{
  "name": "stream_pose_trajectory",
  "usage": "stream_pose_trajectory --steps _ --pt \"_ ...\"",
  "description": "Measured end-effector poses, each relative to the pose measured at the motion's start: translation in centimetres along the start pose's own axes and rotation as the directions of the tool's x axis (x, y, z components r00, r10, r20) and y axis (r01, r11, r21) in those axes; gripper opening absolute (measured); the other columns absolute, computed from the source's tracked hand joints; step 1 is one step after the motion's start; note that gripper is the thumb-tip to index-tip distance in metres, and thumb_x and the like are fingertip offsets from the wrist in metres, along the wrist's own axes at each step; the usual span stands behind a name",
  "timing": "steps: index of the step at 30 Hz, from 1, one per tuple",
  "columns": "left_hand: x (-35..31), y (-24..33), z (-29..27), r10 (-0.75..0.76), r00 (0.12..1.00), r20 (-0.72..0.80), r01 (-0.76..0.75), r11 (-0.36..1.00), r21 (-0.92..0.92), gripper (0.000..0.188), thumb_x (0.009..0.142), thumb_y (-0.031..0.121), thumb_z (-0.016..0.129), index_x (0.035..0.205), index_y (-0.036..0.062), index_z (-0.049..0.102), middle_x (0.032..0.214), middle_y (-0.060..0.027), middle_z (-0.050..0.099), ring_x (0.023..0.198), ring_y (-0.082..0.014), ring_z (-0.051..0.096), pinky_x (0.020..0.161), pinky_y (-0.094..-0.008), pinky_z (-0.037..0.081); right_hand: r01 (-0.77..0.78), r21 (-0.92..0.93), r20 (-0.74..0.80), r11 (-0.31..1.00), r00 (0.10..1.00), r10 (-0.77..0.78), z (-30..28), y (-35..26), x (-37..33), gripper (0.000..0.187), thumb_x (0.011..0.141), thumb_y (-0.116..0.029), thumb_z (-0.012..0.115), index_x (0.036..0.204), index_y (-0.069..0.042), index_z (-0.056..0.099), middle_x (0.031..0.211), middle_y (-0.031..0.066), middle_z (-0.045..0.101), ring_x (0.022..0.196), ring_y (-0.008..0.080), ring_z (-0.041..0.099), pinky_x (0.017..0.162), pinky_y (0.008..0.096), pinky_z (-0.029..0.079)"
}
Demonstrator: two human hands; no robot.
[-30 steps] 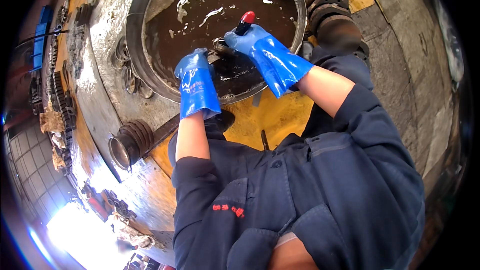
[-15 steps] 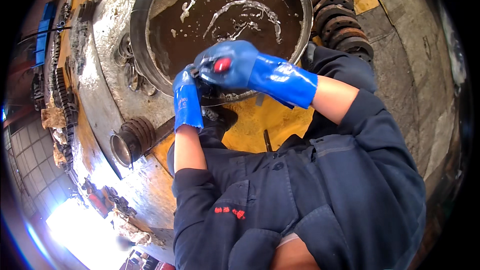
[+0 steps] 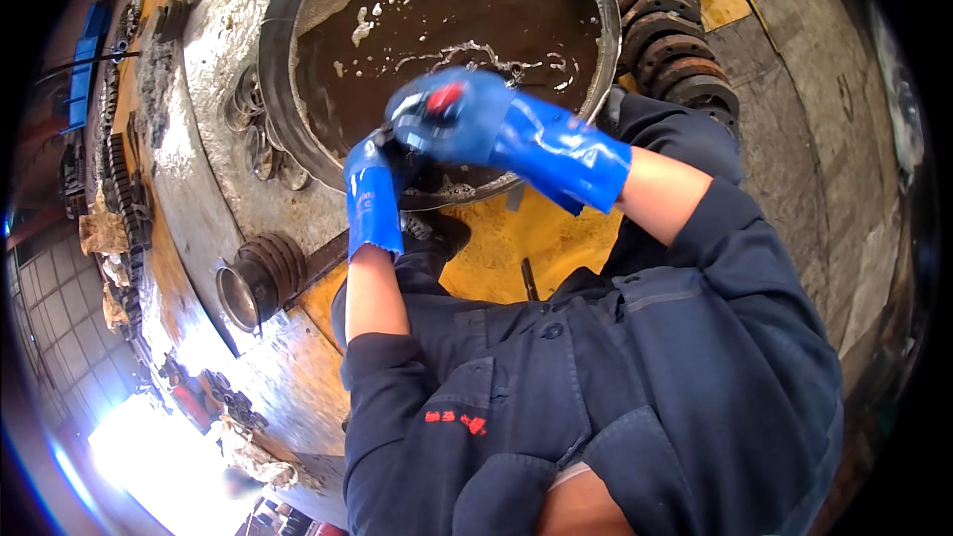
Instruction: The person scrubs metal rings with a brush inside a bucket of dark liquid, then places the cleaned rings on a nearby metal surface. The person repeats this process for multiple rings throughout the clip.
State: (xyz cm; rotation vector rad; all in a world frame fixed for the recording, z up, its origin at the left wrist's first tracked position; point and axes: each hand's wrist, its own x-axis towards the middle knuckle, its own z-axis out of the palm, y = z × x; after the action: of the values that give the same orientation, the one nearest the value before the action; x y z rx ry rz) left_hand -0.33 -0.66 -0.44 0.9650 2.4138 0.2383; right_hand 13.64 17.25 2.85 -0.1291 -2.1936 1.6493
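We have our blurred right hand point(image 3: 452, 119) curled around a red-tipped tool point(image 3: 444, 97) above the tub point(image 3: 276, 69), over its brown liquid point(image 3: 467, 20). Our left hand point(image 3: 369, 164) sits just beside it, near the rim; we cannot tell what its hidden fingers grip. Discs point(image 3: 670, 35) line the right.

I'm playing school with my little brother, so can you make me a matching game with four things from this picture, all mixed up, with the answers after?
Things:
1. red-ended tool
2. round basin
3. row of discs
4. gloves

Clues:
A. bright blue
B. beside the basin, on the picture's right
C. in the person's right hand
D. has dark liquid inside

Right pairs: 1-C, 2-D, 3-B, 4-A
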Motion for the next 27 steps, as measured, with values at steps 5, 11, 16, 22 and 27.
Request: stream_pose_trajectory --steps 5,11,16,22,27 --pt "0.9 1.5 -0.4 -0.229 0.97 0.08 0.215 0.965 0.149 0.05 0.083 0.044 0.08 0.123 0.0145 0.075 0.114 -0.0126 0.078 0.107 -0.0338 0.074 0.094 -0.0413 0.059 -0.278 -0.135 -0.075 0.951 0.96 0.27 -1.4 1.7 0.6 0.027 0.091 -0.037 0.074 0.105 -0.014 0.08 0.097 0.0105 0.079 0.089 0.0282 0.077 0.082 0.0373 0.061" --pt "0.2 1.2 -0.5 -0.212 0.977 -0.003 0.208 0.955 0.213 0.046 0.081 0.044 0.081 0.111 0.0087 0.075 0.102 -0.0177 0.077 0.096 -0.036 0.074 0.088 -0.0435 0.058 -0.748 -0.005 -0.134 0.663 0.658 0.741 -4.7 7.3 1.7 0.041 0.093 -0.044 0.067 0.103 -0.006 0.077 0.095 0.018 0.077 0.092 0.0314 0.075 0.086 0.0412 0.057" --pt "1.0 -1.2 1.2 -0.273 0.96 -0.064 0.278 0.958 0.073 0.057 0.081 0.041 0.083 0.129 0.012 0.071 0.129 -0.0109 0.072 0.114 -0.0327 0.07 0.098 -0.0425 0.058 -0.795 -0.102 -0.174 0.598 0.606 0.776 -4.0 7.5 1.6 0.044 0.092 -0.047 0.068 0.104 -0.005 0.078 0.093 0.0154 0.077 0.089 0.0285 0.074 0.085 0.0395 0.057" --pt "3.3 6.7 0.0 -0.211 0.977 0.041 0.174 0.887 0.427 0.063 0.08 0.036 0.085 0.14 0.0272 0.068 0.133 -0.0088 0.073 0.122 -0.0335 0.07 0.105 -0.0437 0.056 -0.76 -0.025 -0.054 0.649 0.649 0.759 -3.3 4.9 0.9 0.042 0.092 -0.046 0.068 0.103 -0.007 0.079 0.1 0.0173 0.078 0.101 0.0317 0.075 0.089 0.0408 0.056" --pt "2.8 4.0 -0.1 -0.137 0.983 -0.122 0.15 0.983 0.102 0.067 0.079 0.035 0.087 0.137 0.0074 0.068 0.125 -0.017 0.076 0.114 -0.03 0.074 0.1 -0.0409 0.058 -0.652 -0.001 -0.256 0.758 0.733 0.631 -5.3 7.0 1.5 0.039 0.094 -0.043 0.068 0.099 -0.006 0.078 0.089 0.0149 0.077 0.084 0.0281 0.074 0.083 0.0385 0.057"
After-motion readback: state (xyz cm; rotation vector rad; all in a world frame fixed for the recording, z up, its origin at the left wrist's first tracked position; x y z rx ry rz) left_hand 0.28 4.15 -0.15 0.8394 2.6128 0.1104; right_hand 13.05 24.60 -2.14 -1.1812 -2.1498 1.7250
